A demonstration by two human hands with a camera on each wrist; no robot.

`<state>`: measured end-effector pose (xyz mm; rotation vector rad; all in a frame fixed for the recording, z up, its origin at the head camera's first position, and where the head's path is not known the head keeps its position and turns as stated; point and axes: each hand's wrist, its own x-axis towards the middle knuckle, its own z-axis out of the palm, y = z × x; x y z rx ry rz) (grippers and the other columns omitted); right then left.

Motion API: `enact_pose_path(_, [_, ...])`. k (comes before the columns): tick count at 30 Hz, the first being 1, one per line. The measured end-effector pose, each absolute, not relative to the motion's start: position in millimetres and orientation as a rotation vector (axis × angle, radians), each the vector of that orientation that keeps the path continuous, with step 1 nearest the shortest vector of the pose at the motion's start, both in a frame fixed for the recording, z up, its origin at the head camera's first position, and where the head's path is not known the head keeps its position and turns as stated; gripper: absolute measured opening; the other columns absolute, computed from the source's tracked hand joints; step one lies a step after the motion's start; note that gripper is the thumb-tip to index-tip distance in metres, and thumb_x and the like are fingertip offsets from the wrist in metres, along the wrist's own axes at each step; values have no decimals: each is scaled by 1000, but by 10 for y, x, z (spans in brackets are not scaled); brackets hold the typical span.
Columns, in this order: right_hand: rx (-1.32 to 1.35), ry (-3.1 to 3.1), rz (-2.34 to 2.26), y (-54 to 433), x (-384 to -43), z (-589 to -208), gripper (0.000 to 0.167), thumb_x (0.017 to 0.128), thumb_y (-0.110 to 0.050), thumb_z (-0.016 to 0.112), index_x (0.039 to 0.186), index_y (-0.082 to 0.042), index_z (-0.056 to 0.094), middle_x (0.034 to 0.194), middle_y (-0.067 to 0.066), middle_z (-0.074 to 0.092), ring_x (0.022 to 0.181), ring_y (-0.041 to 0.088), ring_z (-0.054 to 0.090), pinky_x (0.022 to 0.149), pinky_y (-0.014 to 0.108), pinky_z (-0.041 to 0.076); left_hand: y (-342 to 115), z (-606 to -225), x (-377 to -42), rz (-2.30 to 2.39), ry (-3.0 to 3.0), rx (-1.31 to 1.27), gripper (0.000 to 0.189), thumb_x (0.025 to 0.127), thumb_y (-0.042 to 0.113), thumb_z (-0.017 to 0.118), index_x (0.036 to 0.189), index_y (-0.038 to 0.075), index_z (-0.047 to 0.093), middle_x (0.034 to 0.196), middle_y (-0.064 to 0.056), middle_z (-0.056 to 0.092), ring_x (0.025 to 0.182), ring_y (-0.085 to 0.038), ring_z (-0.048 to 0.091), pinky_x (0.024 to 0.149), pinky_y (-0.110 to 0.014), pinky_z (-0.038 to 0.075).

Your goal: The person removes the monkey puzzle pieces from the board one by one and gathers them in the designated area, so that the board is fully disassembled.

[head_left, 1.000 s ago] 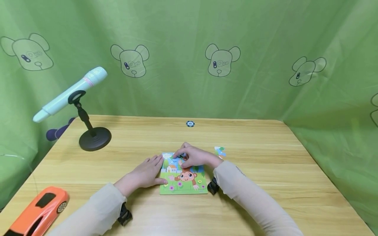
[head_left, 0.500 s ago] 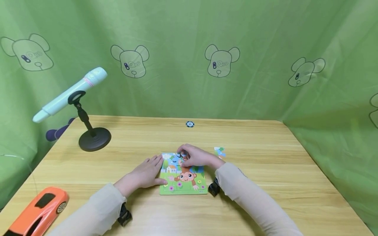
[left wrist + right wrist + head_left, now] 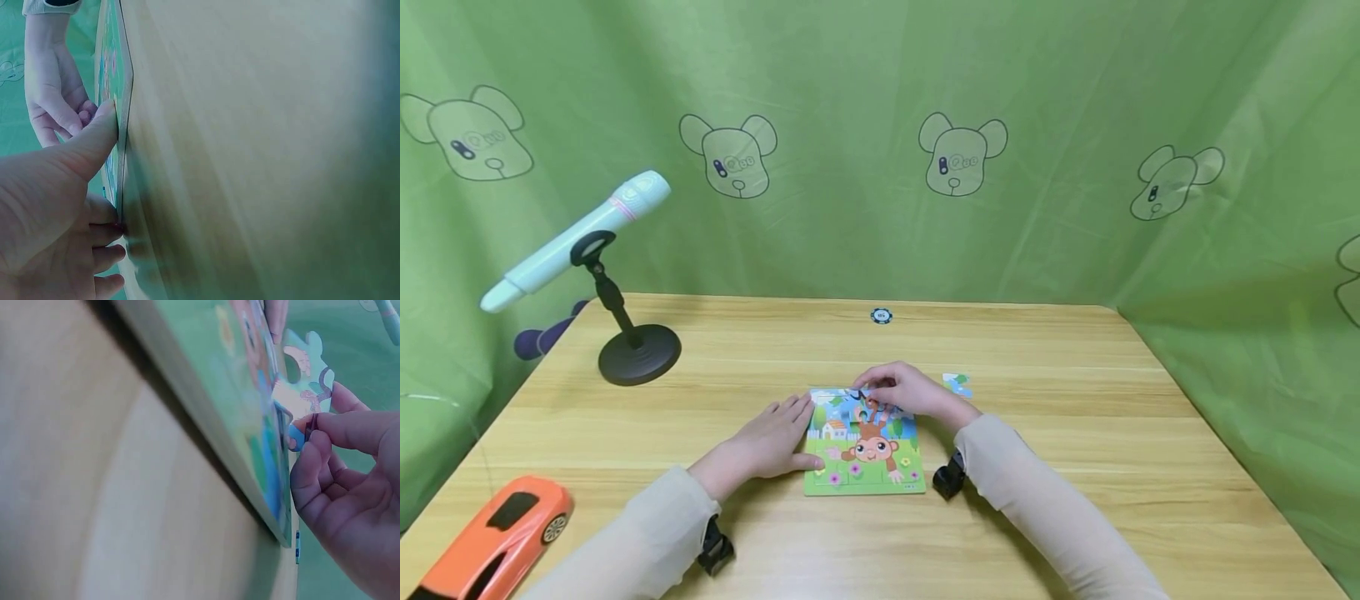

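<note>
The board point(image 3: 865, 489) is lying flat on the bench point(image 3: 1037, 350), looking thin and stiff, and probably light enough to be sliding when nudged. The left grip point(image 3: 767, 442) is spreading along its left edge, thumb resting on top, which is likely steadying it. Over the board's far part, the right grip point(image 3: 910, 392) is pinching a piece point(image 3: 312, 378) between thumb and fingertips. The piece is tilting up; whether it is touching the board I cannot tell. It is probably weighing almost nothing, stiff but with knobs that could be bending, so holding its broad body seems safer. Farther right, a loose piece point(image 3: 957, 384) is lying flat, probably needing a fingertip under its edge.
</note>
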<state>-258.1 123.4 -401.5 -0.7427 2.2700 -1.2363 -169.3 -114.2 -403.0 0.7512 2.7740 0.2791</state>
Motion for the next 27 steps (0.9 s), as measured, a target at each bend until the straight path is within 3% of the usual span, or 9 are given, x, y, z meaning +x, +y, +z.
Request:
enact_pose_path(6, [-763,2339,-1279,1382,-2586,-3940,22,89,-4,58,109,-4,66,83,5,61,72,17,52,64,30,48,-1137,-4015,-1675,280,2763,768,86,87,51,54,141,-9,25,148,-22,17,135,-36,16,108,-48,15])
enact_pose_path(14, [-592,2417,-1357,1772,-2595,-3764,22,87,-8,62,107,2,65,93,9,66,84,26,60,79,42,51,-1136,-3992,-1669,279,2766,775,85,87,51,54,140,-9,25,148,-22,18,135,-36,16,108,-47,16])
enact_pose_path(27, [-447,2601,-1280,2560,-2615,-3647,24,92,-14,56,108,3,63,98,13,63,87,23,56,79,41,48,-1136,-4002,-1675,275,2766,777,85,87,51,54,140,-9,26,148,-22,18,135,-36,17,108,-47,17])
